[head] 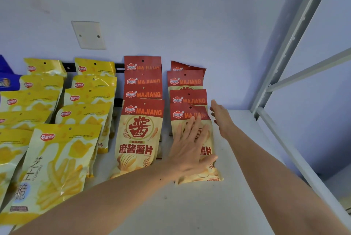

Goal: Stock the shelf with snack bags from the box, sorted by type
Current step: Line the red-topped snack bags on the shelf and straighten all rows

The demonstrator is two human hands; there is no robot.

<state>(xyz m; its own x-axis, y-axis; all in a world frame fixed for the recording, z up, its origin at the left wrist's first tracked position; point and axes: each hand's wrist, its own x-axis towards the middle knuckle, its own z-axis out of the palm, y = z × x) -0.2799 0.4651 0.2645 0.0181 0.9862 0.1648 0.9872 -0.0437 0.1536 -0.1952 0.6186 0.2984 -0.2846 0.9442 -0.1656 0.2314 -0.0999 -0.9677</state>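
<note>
Snack bags lie in overlapping rows on the white shelf (237,206). Left hand (190,149) presses flat, fingers straight, on the front red MAJIANG bag (206,160). Right hand (221,115), fingers extended and holding nothing, sits just beside that row.

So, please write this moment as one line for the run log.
left hand: flat on front red bag | right hand: open beside right red row | yellow bags: left rows | shelf

Even, soft bluish light — mild glare on yellow bags (57,158); wide-angle bending at edges.
</note>
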